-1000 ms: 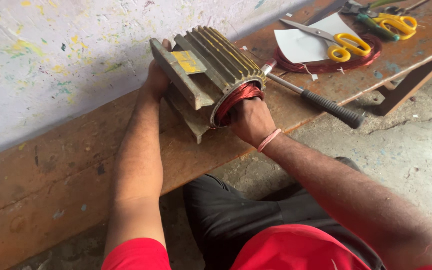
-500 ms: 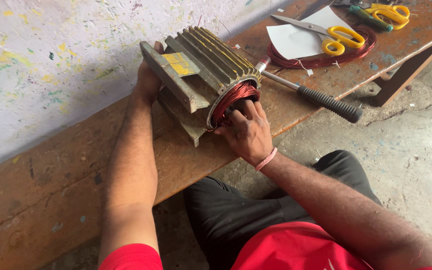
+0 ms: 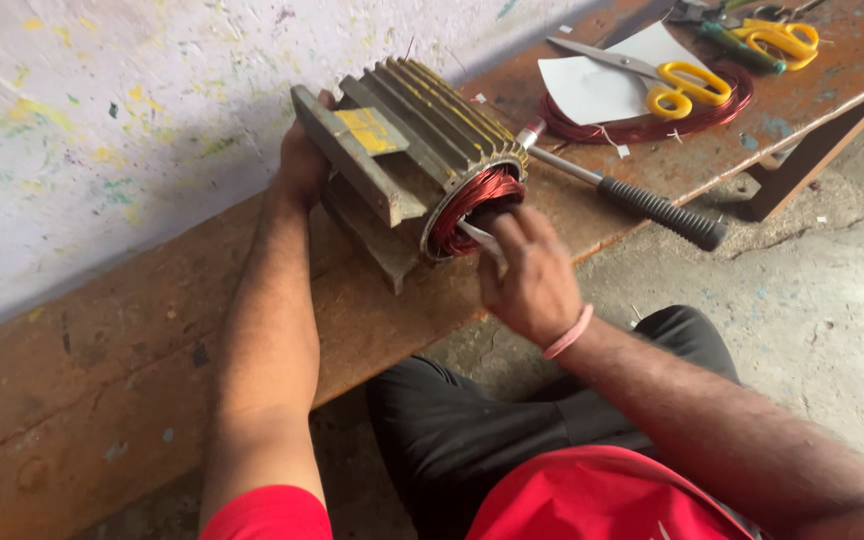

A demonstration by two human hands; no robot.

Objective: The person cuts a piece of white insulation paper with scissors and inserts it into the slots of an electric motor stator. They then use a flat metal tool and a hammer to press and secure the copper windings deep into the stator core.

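workshop | worn wooden bench – hammer, scissors | paint-spattered wall

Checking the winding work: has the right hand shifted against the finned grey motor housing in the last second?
Yes. The right hand has drawn back from the motor housing's copper-wound opening toward the bench edge.

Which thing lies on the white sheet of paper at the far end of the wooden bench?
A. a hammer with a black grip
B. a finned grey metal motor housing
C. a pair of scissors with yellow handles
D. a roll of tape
C: the pair of scissors with yellow handles rests across the white sheet of paper, while the hammer with a black grip lies on the bare wooden bench nearer the person.
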